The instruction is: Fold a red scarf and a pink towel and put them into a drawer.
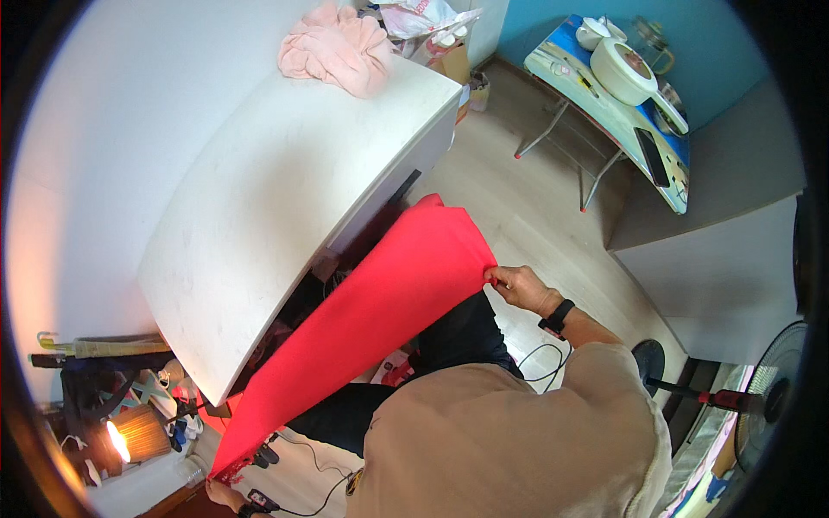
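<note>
A long red fringed cloth (363,304), perhaps a scarf, is stretched across in front of my body. My right hand (517,285) pinches its upper right edge, above the floor to the right of the white desk. Down at the lower left, my left hand (223,493) grips the opposite end, where a short fringe hangs. The cloth slants past the front of the white desk (259,213) and hides part of my dark trousers. Both wrists carry black bands with small devices.
A pink cloth (337,48) lies crumpled on the desk's far end. A folding table (563,65) holds a white pot (622,71) and a phone (651,157). A lit lamp (136,435) stands at left, a fan (774,395) at right. Cables (550,362) trail near me.
</note>
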Demonstrator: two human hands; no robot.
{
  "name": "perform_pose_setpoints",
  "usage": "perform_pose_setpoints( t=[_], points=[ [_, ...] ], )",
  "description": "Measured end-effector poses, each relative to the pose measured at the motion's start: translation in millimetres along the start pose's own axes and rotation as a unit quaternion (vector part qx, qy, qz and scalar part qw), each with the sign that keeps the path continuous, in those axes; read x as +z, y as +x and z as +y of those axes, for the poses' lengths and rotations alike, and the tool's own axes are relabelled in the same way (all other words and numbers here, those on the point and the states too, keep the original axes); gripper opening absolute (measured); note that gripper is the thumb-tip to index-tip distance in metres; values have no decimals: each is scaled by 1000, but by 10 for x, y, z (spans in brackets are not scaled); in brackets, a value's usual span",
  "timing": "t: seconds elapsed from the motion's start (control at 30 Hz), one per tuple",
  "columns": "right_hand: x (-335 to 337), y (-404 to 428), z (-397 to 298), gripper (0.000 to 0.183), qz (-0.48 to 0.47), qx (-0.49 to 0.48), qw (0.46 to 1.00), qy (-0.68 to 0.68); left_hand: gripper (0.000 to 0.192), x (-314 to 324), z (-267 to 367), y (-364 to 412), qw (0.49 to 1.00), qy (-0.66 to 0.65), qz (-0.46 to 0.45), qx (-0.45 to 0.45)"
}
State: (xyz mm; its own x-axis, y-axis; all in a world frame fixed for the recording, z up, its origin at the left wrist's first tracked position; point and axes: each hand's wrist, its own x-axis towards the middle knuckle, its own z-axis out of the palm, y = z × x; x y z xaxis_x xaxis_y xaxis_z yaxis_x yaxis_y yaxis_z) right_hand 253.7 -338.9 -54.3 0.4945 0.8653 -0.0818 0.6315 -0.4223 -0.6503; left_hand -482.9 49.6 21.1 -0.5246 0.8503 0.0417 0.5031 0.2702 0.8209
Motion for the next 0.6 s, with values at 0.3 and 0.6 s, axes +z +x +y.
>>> perform_pose_setpoints(
  t=[0.3,0.6],
  points=[
    [-172,148,-13,11,75,-55,996,3,33,-65,-357,388,996,3,-38,80],
    [-782,516,-469,9,164,-90,974,129,29,216,478,-231,991,-20,-32,130]
  ],
)
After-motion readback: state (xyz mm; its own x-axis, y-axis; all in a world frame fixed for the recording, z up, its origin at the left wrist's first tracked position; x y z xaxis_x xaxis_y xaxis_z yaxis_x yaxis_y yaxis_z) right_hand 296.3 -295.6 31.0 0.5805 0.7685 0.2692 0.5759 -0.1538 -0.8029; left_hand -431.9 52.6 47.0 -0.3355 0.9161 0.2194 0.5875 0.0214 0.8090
